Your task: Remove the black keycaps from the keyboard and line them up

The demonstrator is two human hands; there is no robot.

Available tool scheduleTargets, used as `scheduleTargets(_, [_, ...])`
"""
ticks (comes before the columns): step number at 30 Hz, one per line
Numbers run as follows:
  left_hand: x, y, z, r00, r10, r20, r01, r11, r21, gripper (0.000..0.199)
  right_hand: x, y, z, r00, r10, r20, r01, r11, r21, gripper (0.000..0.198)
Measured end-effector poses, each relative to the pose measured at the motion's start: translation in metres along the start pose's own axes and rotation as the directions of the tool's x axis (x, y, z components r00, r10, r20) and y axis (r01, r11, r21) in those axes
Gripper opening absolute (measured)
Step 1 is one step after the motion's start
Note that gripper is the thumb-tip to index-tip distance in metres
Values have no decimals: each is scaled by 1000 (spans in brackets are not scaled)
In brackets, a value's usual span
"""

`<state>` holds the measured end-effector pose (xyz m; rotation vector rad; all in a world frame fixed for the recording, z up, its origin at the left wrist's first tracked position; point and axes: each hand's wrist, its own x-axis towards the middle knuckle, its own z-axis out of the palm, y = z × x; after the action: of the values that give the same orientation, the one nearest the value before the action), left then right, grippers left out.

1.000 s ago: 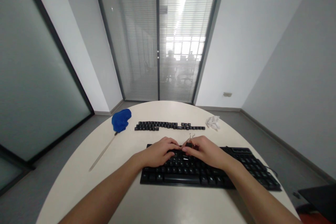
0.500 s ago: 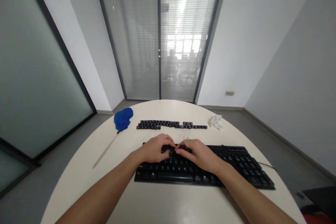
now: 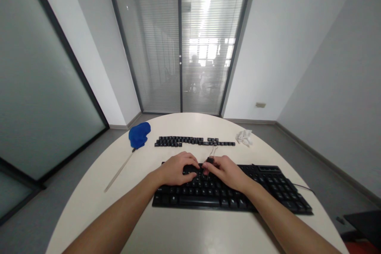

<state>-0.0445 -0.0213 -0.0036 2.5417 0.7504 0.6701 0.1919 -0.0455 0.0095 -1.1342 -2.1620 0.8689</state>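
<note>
A black keyboard lies across the white round table. My left hand rests on its upper left part, thumb and fingers apart over the keys, with nothing held. Just to its right, my right hand pinches a wire keycap puller by its small dark handle. Thin wire loops stick up from the handle, and wire also points down at the keys. Whether the lower wire touches a key I cannot tell.
Rows of loose black keycaps lie beyond the keyboard. On the left is a blue cloth by a thin pale stick. A crumpled white tissue lies at the right, and a cable runs off the keyboard's right side.
My right hand has lifted slightly and turned the keycap puller more upright, its handle now showing between the fingers. The left hand stays in place, its thumb shifted a little to the right.
</note>
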Motion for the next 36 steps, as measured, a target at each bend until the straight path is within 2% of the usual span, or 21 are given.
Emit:
scheduleTargets(11, [1,0,1,1000,9,-13,-9,1000,4,26,4,7,3,991,48,-127,-23,981,191,41])
scheduleTargets(18, [3,-6,4,999,-6,-50,3,998,-56,18,3,3,3,989,-55,-136,71,991,117,36])
scheduleTargets(24, [7,-3,3,999,-39,-32,35,994,-99,14,2,3,4,996,-73,-59,81,986,148,30])
scheduleTargets(30, [9,-1,9,995,-74,-64,69,995,-70,16,2,2,3,994,-71,-78,77,994,80,29])
scheduleTargets(36, [7,-1,11,991,-106,-86,96,990,-107,15,2,0,4,995,-70,-77,74,996,46,29])
